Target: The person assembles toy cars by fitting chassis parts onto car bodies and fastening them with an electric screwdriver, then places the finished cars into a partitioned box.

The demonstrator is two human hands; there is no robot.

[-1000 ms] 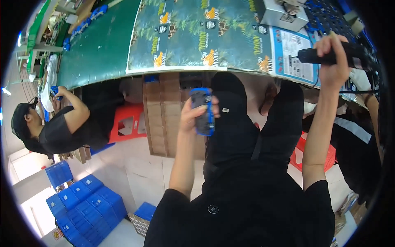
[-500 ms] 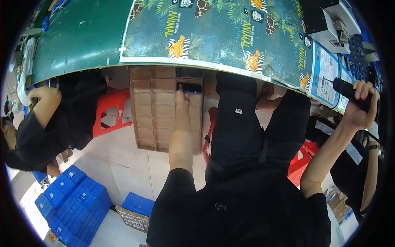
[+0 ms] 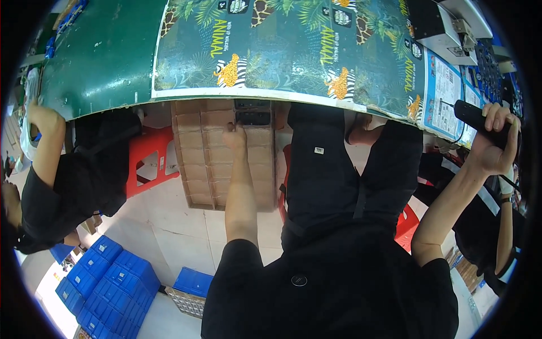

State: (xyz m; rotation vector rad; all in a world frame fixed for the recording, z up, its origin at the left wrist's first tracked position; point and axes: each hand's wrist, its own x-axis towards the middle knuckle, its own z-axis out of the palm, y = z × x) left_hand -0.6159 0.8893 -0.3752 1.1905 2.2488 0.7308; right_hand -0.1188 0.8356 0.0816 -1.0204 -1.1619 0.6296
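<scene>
My left hand (image 3: 235, 135) reaches down under the table edge into a brown cardboard divider box (image 3: 197, 164) on the floor. Its fingers rest on a dark flat device (image 3: 252, 117) lying in one of the top cells; another dark device (image 3: 252, 104) sits just above it. My right hand (image 3: 493, 146) is raised at the right and is closed around a black handheld tool (image 3: 473, 117) with a cable, beside the table's right end. The table top carries a mat with a jungle-animal print (image 3: 293, 51).
A person in black (image 3: 62, 181) sits at my left with a hand on the green table (image 3: 96, 62). A red plastic stool (image 3: 148, 164) stands by the box. Stacked blue trays (image 3: 107, 282) lie on the floor at lower left. Another person's arm (image 3: 502, 226) is at the right.
My left hand has carried the dark device from in front of my chest down into the cardboard box. My view has tilted downward, and my right hand with the black tool stays raised.
</scene>
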